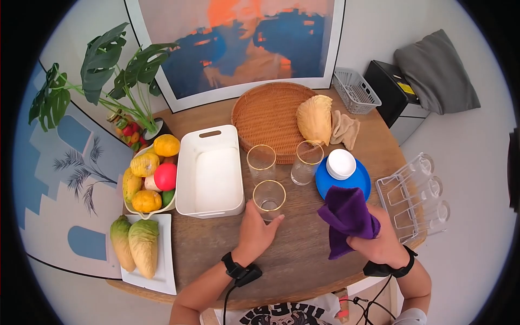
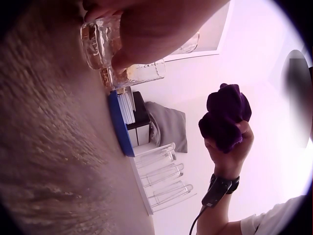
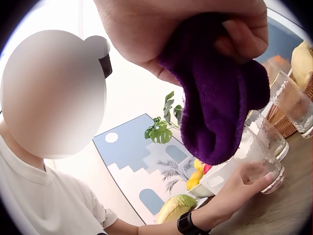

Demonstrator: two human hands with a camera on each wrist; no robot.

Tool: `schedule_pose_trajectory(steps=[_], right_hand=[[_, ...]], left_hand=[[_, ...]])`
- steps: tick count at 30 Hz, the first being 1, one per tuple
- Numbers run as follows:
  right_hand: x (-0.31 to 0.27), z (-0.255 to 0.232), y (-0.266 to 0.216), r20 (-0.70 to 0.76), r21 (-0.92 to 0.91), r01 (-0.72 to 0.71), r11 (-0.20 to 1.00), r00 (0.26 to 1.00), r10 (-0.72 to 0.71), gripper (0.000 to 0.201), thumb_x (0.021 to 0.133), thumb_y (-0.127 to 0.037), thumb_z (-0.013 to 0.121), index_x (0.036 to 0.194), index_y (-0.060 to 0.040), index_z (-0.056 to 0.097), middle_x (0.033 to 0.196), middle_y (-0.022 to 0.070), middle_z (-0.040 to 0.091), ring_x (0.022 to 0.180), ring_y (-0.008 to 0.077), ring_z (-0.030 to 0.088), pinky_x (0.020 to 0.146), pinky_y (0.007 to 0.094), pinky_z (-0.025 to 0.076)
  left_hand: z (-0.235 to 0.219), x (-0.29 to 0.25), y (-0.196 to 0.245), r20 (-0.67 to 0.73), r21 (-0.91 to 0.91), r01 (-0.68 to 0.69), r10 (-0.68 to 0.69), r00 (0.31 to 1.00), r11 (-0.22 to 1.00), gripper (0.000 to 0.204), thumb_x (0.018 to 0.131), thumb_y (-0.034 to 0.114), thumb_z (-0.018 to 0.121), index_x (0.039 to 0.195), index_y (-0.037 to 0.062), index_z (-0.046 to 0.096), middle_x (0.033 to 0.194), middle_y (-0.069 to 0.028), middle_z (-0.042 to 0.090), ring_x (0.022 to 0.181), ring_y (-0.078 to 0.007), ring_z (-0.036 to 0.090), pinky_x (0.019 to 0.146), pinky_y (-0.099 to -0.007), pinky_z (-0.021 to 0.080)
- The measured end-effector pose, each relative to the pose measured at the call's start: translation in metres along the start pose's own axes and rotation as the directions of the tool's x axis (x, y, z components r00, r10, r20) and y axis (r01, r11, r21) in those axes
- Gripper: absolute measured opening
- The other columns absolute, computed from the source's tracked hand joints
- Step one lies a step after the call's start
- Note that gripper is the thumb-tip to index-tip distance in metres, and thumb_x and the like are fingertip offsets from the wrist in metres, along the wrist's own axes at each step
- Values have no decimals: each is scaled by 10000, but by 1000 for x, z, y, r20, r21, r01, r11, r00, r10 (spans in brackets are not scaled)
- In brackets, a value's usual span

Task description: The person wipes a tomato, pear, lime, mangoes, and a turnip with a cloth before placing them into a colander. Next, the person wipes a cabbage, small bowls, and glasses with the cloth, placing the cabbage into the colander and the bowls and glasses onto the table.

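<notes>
A gold-rimmed drinking glass [image 1: 269,197] stands near the middle of the wooden table, and my left hand [image 1: 258,230] grips it low down, thumb on the near side. Bunched in my right hand [image 1: 376,242] is a purple cloth [image 1: 349,214], held up to the right of that glass. The right wrist view shows the cloth [image 3: 215,107] hanging in folds from the curled fingers. Just behind the gripped glass are two more gold-rimmed glasses, one on the left [image 1: 261,162] and one on the right [image 1: 306,168].
A white bin [image 1: 210,211] and a bowl of fruit [image 1: 128,201] stand left, above a white plate [image 1: 167,254] with cabbages. Behind the glasses lies a wicker tray [image 1: 254,116]. Small white bowls [image 1: 341,164] sit on a blue plate [image 1: 360,187]; a glass rack [image 1: 398,203] stands at the right edge.
</notes>
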State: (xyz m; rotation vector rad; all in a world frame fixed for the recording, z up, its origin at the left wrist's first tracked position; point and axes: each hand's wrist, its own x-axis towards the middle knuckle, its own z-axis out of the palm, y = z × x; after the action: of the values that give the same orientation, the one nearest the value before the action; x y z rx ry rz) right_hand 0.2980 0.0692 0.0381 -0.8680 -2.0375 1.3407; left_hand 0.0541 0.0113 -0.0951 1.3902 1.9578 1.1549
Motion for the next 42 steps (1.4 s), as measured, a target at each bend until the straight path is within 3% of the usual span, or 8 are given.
schedule_pose_trajectory(steps=[9,11,15,17,20,26,35,42], right_hand=[[-40,-9,36,-127,230,-213,950,961,246,365,711,39,654,1073,16,611,924,31,645,842,103,576,775,276,485],[-54,-8,50,-143,269,-269,925,938,315,360,719,39,654,1075,14,613,921,18,648,846,94,574,775,276,489],[-81,-4,75,-228,388,-256,885,904,361,371,733,34,659,1100,22,610,900,8,643,820,85,568,759,264,489],[-91,-5,84,-250,392,-255,884,895,369,374,738,31,658,1109,23,609,899,6,641,813,81,563,752,258,487],[-96,-5,95,-233,398,-233,887,910,344,367,751,17,654,1115,22,607,896,1,635,799,79,557,735,253,481],[-108,4,120,-202,473,-267,840,895,398,359,770,-4,639,1125,24,597,896,21,640,831,91,559,763,274,481],[-113,-1,124,-238,520,-215,827,893,382,373,776,-14,648,1142,32,589,907,28,642,819,84,558,744,259,479],[-119,-7,133,-229,569,-183,802,901,368,371,780,-16,661,1139,36,588,916,20,639,820,81,558,741,257,480]], left_hand=[[0,-27,-5,-4,22,-112,112,994,993,985,810,162,761,1455,-123,72,1363,-318,428,1246,-432,489,1029,-425,419],[2,-56,-9,-3,224,-172,177,984,959,1051,809,146,753,1471,-120,-19,1391,-319,400,1262,-451,462,1051,-438,399],[-18,-87,51,191,225,-257,216,958,940,916,812,162,746,1451,-125,156,1354,-302,439,1233,-459,472,1040,-447,410],[-17,-79,70,466,150,-412,304,831,899,639,824,140,724,1354,-56,426,1305,-246,487,1209,-386,513,1005,-414,431],[19,-26,111,460,-47,-631,577,674,774,427,865,122,673,1249,-19,553,1186,-202,568,1077,-346,599,902,-390,489],[121,72,203,290,-242,-692,732,617,680,433,879,118,654,1285,21,538,1201,-193,569,1099,-349,581,922,-400,474],[216,133,270,621,-39,-889,708,335,455,757,810,143,739,1474,128,376,1477,-207,354,1370,-381,358,1106,-425,359],[247,142,292,748,1,-900,596,290,436,788,781,125,755,1472,115,377,1376,-169,462,1282,-362,445,1131,-412,328]])
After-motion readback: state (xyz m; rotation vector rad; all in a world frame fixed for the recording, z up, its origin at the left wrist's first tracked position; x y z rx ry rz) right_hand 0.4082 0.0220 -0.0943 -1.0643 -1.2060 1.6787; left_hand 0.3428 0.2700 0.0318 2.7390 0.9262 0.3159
